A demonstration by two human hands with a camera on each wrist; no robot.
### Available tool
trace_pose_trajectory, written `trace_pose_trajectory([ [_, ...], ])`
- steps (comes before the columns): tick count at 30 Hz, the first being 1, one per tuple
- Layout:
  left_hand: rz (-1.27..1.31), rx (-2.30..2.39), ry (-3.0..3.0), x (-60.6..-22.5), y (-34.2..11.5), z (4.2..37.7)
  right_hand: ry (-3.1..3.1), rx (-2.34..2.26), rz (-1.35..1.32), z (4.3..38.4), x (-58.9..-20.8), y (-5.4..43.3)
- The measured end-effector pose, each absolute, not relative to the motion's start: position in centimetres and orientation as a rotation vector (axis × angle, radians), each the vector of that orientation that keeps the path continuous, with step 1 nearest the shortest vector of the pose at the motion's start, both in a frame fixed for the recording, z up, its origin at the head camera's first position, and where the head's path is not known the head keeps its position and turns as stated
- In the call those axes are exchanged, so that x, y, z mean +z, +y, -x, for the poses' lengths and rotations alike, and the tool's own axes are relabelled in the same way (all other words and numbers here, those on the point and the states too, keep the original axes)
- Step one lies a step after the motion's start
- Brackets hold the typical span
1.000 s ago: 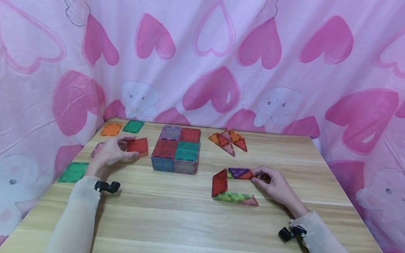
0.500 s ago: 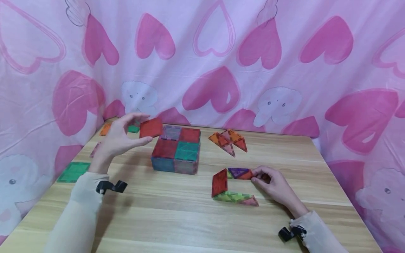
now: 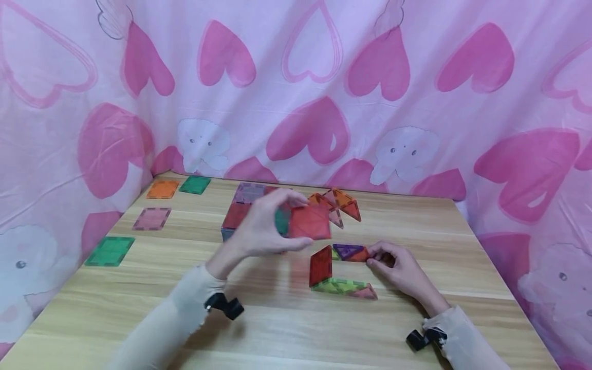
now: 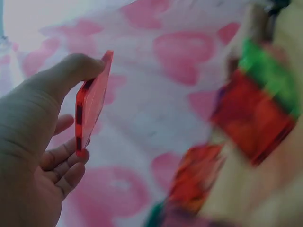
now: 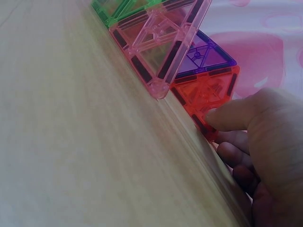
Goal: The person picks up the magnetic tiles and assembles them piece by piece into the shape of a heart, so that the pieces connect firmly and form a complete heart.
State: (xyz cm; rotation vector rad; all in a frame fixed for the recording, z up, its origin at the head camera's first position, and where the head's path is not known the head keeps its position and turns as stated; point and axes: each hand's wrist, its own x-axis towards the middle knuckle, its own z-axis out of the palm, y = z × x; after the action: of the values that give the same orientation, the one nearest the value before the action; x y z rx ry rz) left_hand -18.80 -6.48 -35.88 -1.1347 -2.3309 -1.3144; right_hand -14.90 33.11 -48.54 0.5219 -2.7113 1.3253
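My left hand [image 3: 261, 226] holds a red square magnetic tile [image 3: 311, 222] by its edges, thumb on one edge and fingers on the opposite one. The tile [image 4: 93, 106] is up in the air, seen nearly edge-on in the left wrist view. My right hand [image 3: 396, 267] pinches the end of a standing row of triangles, at an orange-red triangle tile [image 5: 206, 97] beside a purple triangle [image 5: 203, 56]. A red square tile [image 3: 321, 267] stands upright at the left of this row. From it a green-and-pink triangle row [image 3: 342, 288] runs along the front.
Behind my left hand is a low block of coloured tiles [image 3: 237, 216], partly hidden. Several orange and pink triangles [image 3: 347, 200] lie at the back. On the left lie orange [image 3: 163, 189], pink [image 3: 152, 219] and green square tiles [image 3: 110, 251]. A patterned curtain [image 3: 296, 92] encloses the table [image 3: 277, 329].
My left hand has lifted the red square tile from the table's left side and carried it right, past the block, towards the standing tiles. My right hand stays in place.
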Motion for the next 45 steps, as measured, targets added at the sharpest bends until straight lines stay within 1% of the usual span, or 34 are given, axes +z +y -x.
trace_pose_trajectory([
  [5,1.256,-1.288,-2.391,-38.5,-1.4,18.2,-2.683,1.377,-0.600,14.9,-48.9,33.3],
  [10,1.290,-1.268,-2.430,-40.9,1.2,17.7,-2.671,1.399,-0.657,15.0,-48.9,33.2],
  [16,1.279,-1.136,-2.495,-42.6,2.2,17.3,-2.681,1.367,-0.651,15.0,-48.5,33.2],
  [26,1.331,-1.074,-2.536,-43.1,1.9,17.5,-2.683,1.391,-0.631,14.9,-48.5,33.1],
  [30,1.345,-1.087,-2.510,-42.7,1.8,17.4,-2.683,1.393,-0.630,14.9,-48.5,33.2],
  [33,1.341,-1.125,-2.460,-41.7,1.3,17.4,-2.679,1.395,-0.634,14.9,-48.6,33.2],
  [39,1.307,-1.170,-2.291,-38.3,-0.2,17.5,-2.688,1.383,-0.629,14.9,-48.5,33.2],
  [45,1.230,-1.218,-2.137,-35.0,-3.2,18.4,-2.686,1.386,-0.631,14.9,-48.5,33.1],
])
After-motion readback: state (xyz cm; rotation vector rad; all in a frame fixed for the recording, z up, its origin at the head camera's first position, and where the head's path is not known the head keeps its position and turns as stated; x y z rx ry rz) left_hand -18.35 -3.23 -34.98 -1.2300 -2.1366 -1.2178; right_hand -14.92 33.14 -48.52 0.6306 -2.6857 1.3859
